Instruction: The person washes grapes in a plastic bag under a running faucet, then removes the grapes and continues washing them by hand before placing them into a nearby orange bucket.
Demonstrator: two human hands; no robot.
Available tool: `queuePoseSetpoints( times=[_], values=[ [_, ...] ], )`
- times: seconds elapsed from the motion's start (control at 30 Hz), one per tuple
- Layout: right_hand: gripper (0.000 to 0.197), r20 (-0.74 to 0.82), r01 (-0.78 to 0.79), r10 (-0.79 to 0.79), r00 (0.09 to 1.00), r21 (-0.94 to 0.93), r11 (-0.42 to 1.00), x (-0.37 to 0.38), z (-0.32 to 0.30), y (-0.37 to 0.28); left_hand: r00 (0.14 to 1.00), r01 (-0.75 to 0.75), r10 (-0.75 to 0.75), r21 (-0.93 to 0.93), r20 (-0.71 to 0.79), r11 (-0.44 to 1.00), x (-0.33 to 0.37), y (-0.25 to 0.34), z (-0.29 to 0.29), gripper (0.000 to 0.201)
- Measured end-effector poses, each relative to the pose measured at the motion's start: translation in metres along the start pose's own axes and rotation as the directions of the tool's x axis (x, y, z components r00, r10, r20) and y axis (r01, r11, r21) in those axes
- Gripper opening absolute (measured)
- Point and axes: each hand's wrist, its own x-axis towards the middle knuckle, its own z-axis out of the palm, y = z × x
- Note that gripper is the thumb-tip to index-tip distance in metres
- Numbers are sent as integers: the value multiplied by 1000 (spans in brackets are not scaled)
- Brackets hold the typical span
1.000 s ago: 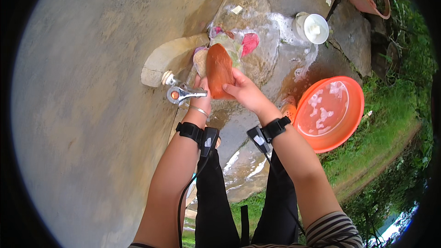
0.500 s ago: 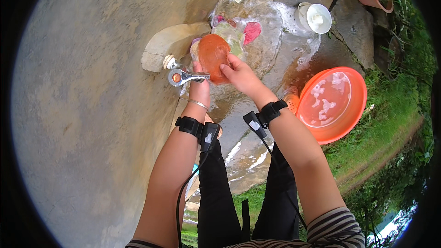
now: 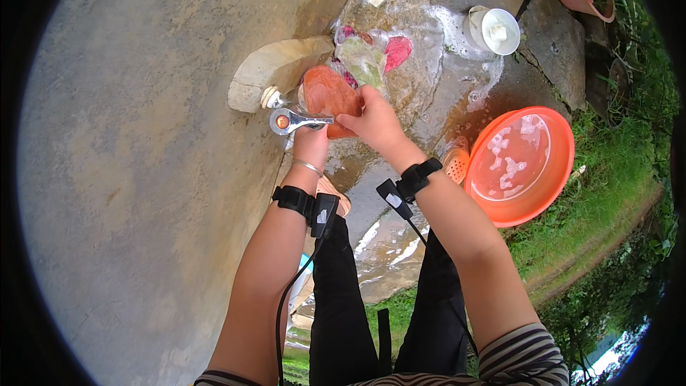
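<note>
A flat, wet, orange-brown oval piece (image 3: 327,93), shaped like an insole, is held between my two hands beside a chrome tap (image 3: 300,121). My right hand (image 3: 377,123) pinches its right edge, thumb on top. At its lower left is my left hand (image 3: 311,144), which holds it from below; the tap and the piece cover most of those fingers. Just beyond, on the wet stone slab (image 3: 411,11), lie a pale green piece (image 3: 363,58) and a pink rounded piece (image 3: 397,53), with darker pink bits partly hidden beneath.
A white bucket (image 3: 500,31) stands at the far right. Nearer is an orange basin (image 3: 525,214) of sudsy water, with an orange perforated item (image 3: 455,163) beside it. A curved concrete ledge (image 3: 261,71) adjoins the tap. A small white block (image 3: 376,1) lies on the slab.
The orange-brown piece has tilted and sits slightly lower behind the tap. My right hand has bent further over its edge. More of the pink pieces beyond shows, and less of my left fingers.
</note>
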Motion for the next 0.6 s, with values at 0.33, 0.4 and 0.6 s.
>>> queuePoseSetpoints(
  times=[0.33, 0.4, 0.6],
  values=[
    [70, 59, 191, -229, 972, 372, 908, 19, 24, 24, 986, 1, -63, 366, 157, 930, 3, -3, 3, 32],
    [68, 3, 286, -289, 957, 112, 951, 13, 26, 23, 981, -17, -39, 287, 189, 958, -6, 6, 10, 31],
    [66, 85, 78, -148, 985, 546, 834, 5, 18, 32, 996, 47, -31, -202, 80, 978, -5, -4, 5, 26]
  ],
)
